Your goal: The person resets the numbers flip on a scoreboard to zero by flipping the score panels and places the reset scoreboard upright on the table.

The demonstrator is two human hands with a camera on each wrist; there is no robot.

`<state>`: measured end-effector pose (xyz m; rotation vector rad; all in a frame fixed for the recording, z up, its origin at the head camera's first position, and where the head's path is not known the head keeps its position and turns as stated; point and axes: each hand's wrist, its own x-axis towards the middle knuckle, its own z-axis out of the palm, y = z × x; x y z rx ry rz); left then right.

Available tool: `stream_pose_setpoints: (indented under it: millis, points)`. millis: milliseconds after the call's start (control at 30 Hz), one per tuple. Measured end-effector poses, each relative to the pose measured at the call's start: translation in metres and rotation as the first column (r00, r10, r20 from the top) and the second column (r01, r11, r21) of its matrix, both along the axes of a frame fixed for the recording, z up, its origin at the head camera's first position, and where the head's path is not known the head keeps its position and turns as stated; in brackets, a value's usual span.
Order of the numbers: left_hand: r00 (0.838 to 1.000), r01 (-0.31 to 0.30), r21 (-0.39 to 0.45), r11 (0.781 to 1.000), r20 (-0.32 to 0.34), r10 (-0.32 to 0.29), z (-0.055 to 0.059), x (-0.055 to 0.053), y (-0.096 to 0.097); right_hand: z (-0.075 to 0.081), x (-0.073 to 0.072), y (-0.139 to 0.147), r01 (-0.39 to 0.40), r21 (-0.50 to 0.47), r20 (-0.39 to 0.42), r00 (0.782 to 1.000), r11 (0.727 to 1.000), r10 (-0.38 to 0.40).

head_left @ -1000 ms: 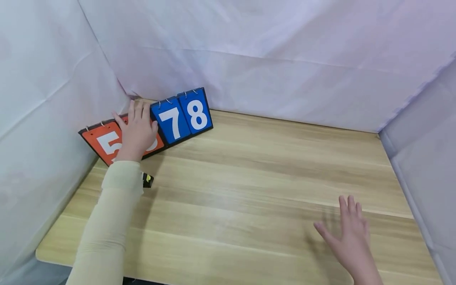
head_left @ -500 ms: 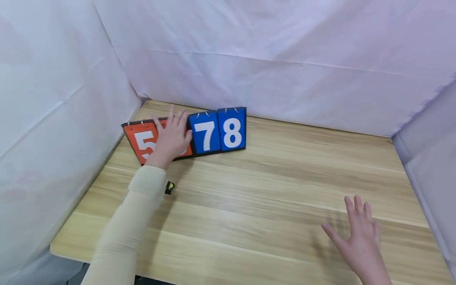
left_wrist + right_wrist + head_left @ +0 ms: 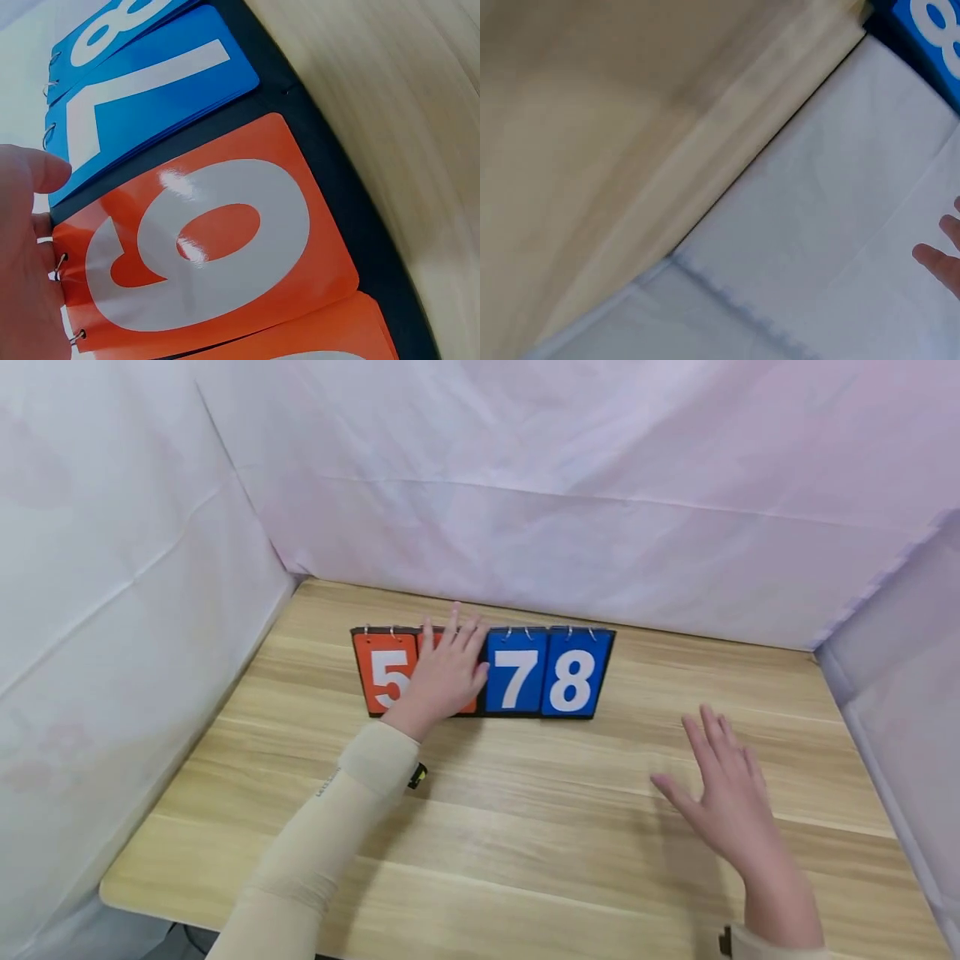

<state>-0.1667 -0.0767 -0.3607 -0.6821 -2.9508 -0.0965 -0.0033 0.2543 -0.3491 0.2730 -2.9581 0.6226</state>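
Observation:
A tabletop flip scoreboard (image 3: 513,681) with a black backing stands on the wooden table. Two orange cards and two blue cards hang from metal rings along its top, reading 5, 6, 7 and 8. My left hand (image 3: 446,672) grips the upper edge over the orange 6 card (image 3: 217,247), fingers over the top and thumb by the middle gap. From the head that hand hides most of the 6. To the right of the board, my right hand (image 3: 723,793) hovers over the table with fingers spread, holding nothing. Its fingertips (image 3: 937,262) show at the right wrist view's edge.
White cloth walls (image 3: 562,510) enclose the wooden table (image 3: 525,843) at the back and both sides. Its rounded front-left corner (image 3: 120,885) shows near the bottom left. A small black and yellow item (image 3: 417,775) sits by my left wrist.
My left hand has brought the scoreboard rightward from the back-left corner to the middle, turning it from slanted to facing front. My right hand has moved slightly farther back over the table.

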Motion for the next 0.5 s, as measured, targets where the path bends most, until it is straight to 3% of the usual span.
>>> stream_pose_setpoints:
  millis: [133, 267, 367, 500]
  points:
    - [0.998, 0.059, 0.003, 0.998, 0.005, -0.059, -0.001, 0.000, 0.014, 0.007, -0.051, -0.008, -0.051, 0.046, 0.052, 0.997, 0.998, 0.049]
    - [0.997, 0.070, -0.035, 0.997, -0.010, -0.071, -0.004, 0.000, 0.019, 0.004, -0.093, -0.016, -0.086, 0.061, 0.090, 0.993, 0.994, 0.080]
    - [0.996, 0.081, -0.053, 0.995, -0.021, -0.082, -0.006, -0.002, 0.020, 0.000, -0.107, -0.019, -0.083, 0.088, 0.125, 0.990, 0.993, 0.072]
    - [0.994, 0.098, -0.071, 0.993, -0.034, -0.100, -0.005, -0.006, 0.022, -0.001, -0.105, -0.020, -0.039, 0.140, 0.097, 0.995, 0.989, 0.025]
